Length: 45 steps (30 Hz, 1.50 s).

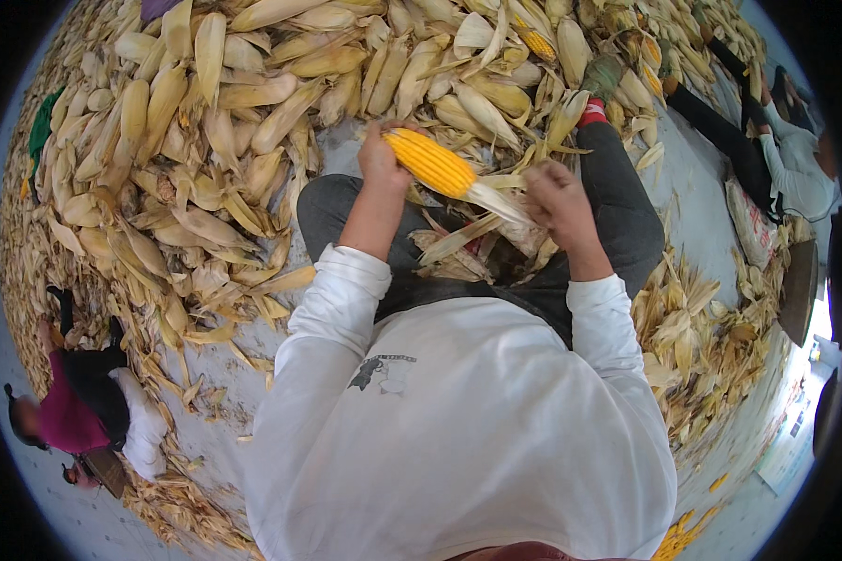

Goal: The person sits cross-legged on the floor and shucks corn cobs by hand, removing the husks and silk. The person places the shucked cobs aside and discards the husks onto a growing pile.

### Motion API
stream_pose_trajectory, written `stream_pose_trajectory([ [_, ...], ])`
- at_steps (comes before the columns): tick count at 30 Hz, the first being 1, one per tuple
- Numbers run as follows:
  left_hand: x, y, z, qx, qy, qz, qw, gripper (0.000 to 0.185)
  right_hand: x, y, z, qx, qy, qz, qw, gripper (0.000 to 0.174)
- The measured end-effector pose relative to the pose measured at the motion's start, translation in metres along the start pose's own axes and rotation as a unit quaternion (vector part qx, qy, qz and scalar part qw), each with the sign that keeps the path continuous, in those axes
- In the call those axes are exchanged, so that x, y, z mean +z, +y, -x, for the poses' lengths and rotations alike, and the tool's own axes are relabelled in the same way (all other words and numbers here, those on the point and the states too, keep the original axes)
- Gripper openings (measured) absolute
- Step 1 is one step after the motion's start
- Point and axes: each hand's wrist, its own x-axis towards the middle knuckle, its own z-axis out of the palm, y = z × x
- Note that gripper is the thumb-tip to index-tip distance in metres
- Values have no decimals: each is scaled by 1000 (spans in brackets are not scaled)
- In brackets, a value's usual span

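My left hand [384,163] grips a yellow ear of corn [431,163] at its upper left end. Pale husk leaves [502,203] trail from the ear's other end toward my right hand [553,200]. That hand is curled and slightly blurred, with its fingers at the tips of these leaves; how firmly they hold them is hard to tell. Loose dry husks [456,245] lie between my legs, just below the ear.
A large heap of unhusked corn [203,140] spreads ahead and to the left. Loose husks [687,336] are piled at right, near a printed sack [749,224]. Other people sit at far left [77,400] and upper right [800,168]. Husked ears [684,533] lie at bottom right.
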Motion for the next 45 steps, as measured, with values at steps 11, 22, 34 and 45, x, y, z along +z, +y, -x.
stream_pose_trajectory([
  [11,16,-28,34,-111,-185,126,968,37,57,84,-13,215,-139,-324,911,43],
  [22,-24,-75,80,55,-258,-452,852,44,-4,70,-46,78,179,-131,972,27],
  [34,19,-35,34,81,-123,-216,965,38,25,58,-25,-11,-63,365,929,64],
  [45,11,-43,30,16,-109,-106,988,42,47,63,-32,-15,-40,36,998,55],
])
